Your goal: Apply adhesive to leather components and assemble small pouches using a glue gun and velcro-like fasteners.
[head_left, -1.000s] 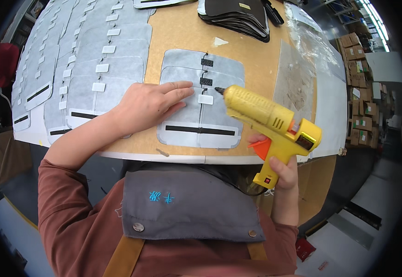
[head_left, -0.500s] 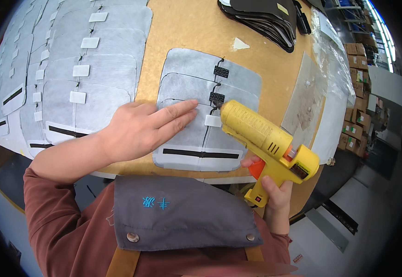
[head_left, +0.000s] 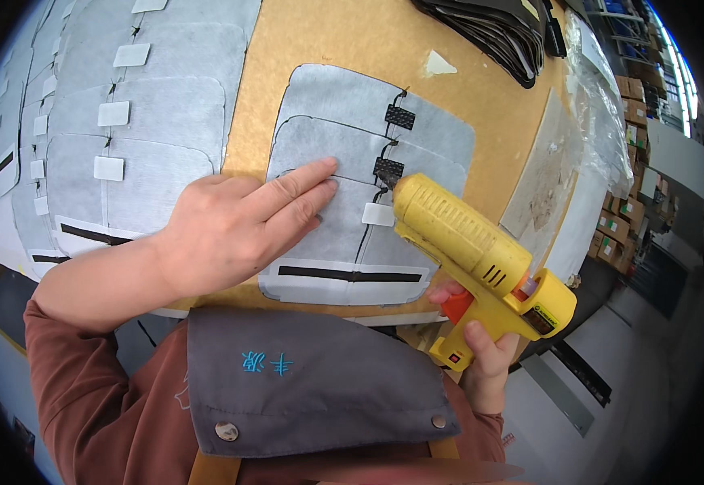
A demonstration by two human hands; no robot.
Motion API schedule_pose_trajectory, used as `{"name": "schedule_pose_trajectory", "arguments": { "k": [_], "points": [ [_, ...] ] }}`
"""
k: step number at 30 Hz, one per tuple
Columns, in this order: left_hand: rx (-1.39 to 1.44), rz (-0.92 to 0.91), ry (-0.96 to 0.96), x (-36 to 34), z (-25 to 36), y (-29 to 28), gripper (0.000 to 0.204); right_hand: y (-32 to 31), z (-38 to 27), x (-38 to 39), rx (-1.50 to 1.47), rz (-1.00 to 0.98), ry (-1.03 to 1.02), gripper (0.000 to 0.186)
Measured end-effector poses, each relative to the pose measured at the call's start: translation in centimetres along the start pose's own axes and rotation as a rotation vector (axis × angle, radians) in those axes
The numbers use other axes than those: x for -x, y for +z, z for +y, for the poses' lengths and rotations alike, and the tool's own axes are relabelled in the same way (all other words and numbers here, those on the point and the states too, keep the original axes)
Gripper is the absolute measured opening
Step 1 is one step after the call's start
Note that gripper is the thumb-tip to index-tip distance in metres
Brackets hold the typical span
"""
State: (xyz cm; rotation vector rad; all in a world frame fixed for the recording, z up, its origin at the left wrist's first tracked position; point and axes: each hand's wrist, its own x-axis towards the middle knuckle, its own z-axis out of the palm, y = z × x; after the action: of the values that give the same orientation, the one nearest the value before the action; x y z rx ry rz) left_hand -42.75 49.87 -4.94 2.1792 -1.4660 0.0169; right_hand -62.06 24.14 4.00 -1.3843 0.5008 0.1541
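Observation:
A yellow hot glue gun (head_left: 465,234) with a red trigger is gripped in my right hand (head_left: 488,354), my fingers around its handle and by the trigger. Its nozzle points left, at or just over the lower edge of a black textured patch (head_left: 389,168) on the middle of three overlapping grey fabric panels (head_left: 332,218). My left hand (head_left: 235,222) rests palm down, fingers stretched out over the left side of these panels. Another black patch (head_left: 400,117) is on the top panel. The lowest panel bears a white tab (head_left: 378,214) and a black strip (head_left: 311,273).
Rows of similar grey panels with white tabs (head_left: 113,113) cover the left of the wooden table (head_left: 267,97). A stack of dark pieces (head_left: 493,32) lies at the back, near a white scrap (head_left: 439,63). Clear plastic film (head_left: 598,105) lies at the right edge; cardboard boxes (head_left: 623,214) stand beyond.
The whole view has shifted a little. My left hand's fingertips sit slightly farther left of the black patch. The glue gun's nozzle stays by the same patch, still in my right hand.

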Motion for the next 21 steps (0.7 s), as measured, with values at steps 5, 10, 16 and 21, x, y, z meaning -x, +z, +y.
{"name": "schedule_pose_trajectory", "arguments": {
  "k": [5, 10, 16, 21],
  "points": [
    [0.01, -0.017, -0.01, -0.18, 0.09, -0.09, 0.04, 0.03, 0.26, -0.24, -0.012, 0.013, -0.009, 0.061],
    [0.009, -0.022, -0.017, -0.16, 0.15, -0.13, 0.04, -0.16, -0.12, 0.04, 0.013, 0.048, 0.049, 0.061],
    [0.019, -0.024, -0.02, -0.23, 0.16, -0.19, 0.042, -0.19, 0.48, 0.06, -0.038, 0.032, -0.01, 0.062],
    [0.017, -0.026, -0.013, -0.28, 0.14, -0.17, 0.042, -0.53, 0.76, 0.01, -0.022, 0.032, -0.003, 0.062]
  ]
}}
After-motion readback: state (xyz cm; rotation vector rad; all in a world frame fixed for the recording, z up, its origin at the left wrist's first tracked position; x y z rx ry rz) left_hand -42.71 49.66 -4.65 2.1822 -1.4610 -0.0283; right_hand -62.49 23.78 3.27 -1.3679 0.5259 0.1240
